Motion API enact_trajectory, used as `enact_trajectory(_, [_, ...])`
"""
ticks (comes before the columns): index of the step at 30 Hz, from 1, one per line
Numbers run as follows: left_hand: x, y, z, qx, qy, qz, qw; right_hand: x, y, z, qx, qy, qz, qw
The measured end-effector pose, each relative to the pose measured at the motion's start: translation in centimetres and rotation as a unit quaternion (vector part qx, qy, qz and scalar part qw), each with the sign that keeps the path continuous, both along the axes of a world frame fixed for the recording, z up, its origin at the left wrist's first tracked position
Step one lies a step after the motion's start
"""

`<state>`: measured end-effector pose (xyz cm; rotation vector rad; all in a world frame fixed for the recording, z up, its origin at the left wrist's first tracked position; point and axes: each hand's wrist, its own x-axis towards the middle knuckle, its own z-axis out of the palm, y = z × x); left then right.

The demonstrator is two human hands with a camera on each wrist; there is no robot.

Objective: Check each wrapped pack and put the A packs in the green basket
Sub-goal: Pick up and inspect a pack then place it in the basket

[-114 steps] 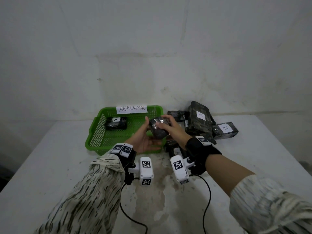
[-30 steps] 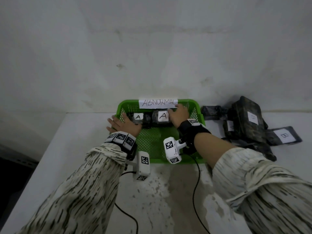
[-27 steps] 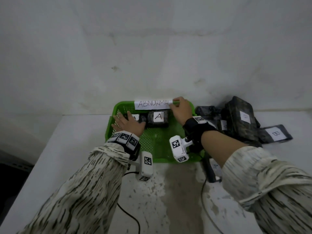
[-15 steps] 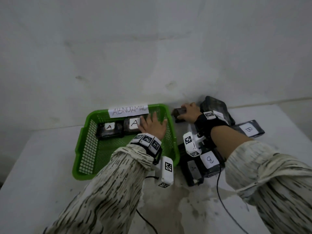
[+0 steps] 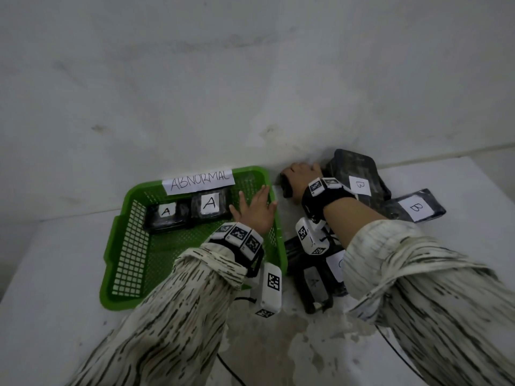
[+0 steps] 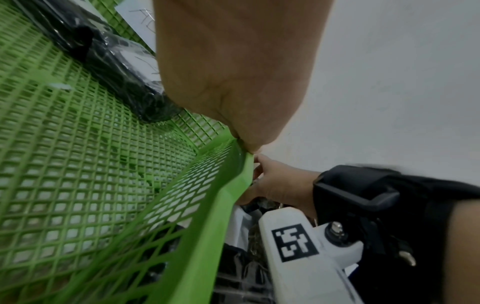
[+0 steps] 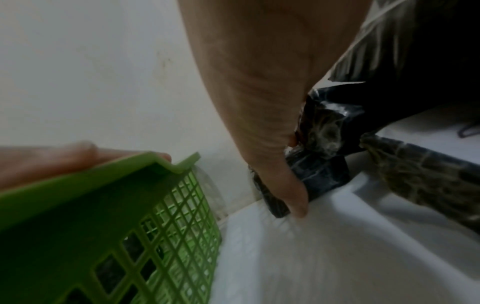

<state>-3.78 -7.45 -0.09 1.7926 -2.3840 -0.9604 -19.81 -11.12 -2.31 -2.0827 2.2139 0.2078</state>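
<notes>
While resting flat, fingers spread, on the green basket's right rim, left hand grasps nothing. Right hand curled round a dark wrapped pack just right of it.

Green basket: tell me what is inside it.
Two wrapped packs lie along the green basket's far wall, both labelled A: a smaller one and a larger one. The left hand covers the far right corner, so that spot cannot be seen.
</notes>
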Motion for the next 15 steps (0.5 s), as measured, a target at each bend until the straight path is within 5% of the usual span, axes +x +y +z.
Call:
enact_trajectory(10, [0.0,0.1,0.3,0.001,-0.003,-0.004,1.0,0.6,0.6,-0.3,-0.028,0.049,-0.008,0.998])
enact_trajectory(13, [0.1,0.1,0.9,0.009,-0.013,-0.008,1.0,0.4,0.5,0.8,-0.102,-0.094,-0.105,0.985])
enact_trajectory(15, [0.0,0.0,1.4,0.014,-0.015,-0.01,1.0,-0.1,0.5,2.1,-0.127,-0.251,-0.164,0.946])
